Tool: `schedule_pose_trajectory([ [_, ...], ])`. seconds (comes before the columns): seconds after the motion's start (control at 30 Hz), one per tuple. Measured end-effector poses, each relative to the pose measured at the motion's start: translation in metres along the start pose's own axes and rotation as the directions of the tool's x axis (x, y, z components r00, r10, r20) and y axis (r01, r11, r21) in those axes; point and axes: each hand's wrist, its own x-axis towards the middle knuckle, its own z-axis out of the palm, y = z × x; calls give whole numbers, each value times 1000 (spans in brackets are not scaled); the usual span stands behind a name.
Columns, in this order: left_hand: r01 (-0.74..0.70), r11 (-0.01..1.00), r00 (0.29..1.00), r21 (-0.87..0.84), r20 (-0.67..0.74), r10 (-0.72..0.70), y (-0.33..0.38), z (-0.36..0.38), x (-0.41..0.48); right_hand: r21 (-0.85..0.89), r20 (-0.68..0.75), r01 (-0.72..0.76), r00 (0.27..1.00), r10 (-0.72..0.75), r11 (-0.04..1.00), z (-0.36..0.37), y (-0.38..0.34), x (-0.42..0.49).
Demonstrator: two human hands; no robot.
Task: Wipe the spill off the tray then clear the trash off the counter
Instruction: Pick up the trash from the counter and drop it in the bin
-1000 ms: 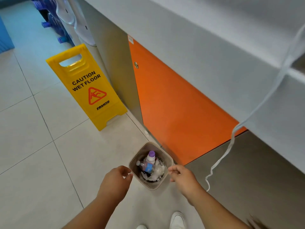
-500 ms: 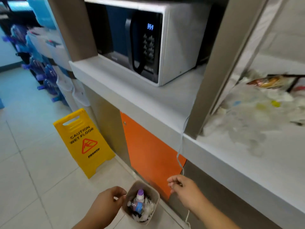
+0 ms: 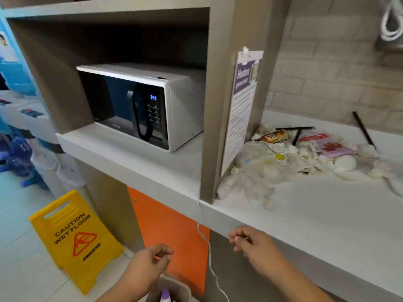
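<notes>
My left hand (image 3: 150, 261), my right hand (image 3: 255, 247): 2 hands, fingers loosely curled, holding nothing | 1 trash pile (image 3: 283, 158) on counter (image 3: 316, 219), beyond right hand | 1 bin (image 3: 182, 288) under left hand, 1 bottle (image 3: 165, 295) inside

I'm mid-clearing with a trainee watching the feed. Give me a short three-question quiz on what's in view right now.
1. True or false: the pile of crumpled white tissues and wrappers lies on the white counter, to the right of the grey partition.
2. What stands on the floor to the left of the orange cabinet door?
A) a yellow wet-floor sign
B) a red bucket
C) a green stool
3. Fill in: the display of the white microwave reads ___.

Key: 1 true; 2 A; 3 359.
</notes>
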Motion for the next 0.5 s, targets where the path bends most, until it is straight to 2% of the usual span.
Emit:
schedule_pose_trajectory([
  [0.27,-231,971,973,-59,-31,230,98,22,29,1,-200,214,957,-209,977,-63,-16,24],
  [0.37,-314,947,948,-60,-79,309,135,35,37,-163,-255,334,895,-367,928,-86,-11,42],
  [0.5,-438,898,889,33,-131,438,170,56,50,-303,-288,341,857,-427,890,-115,6,66],
])
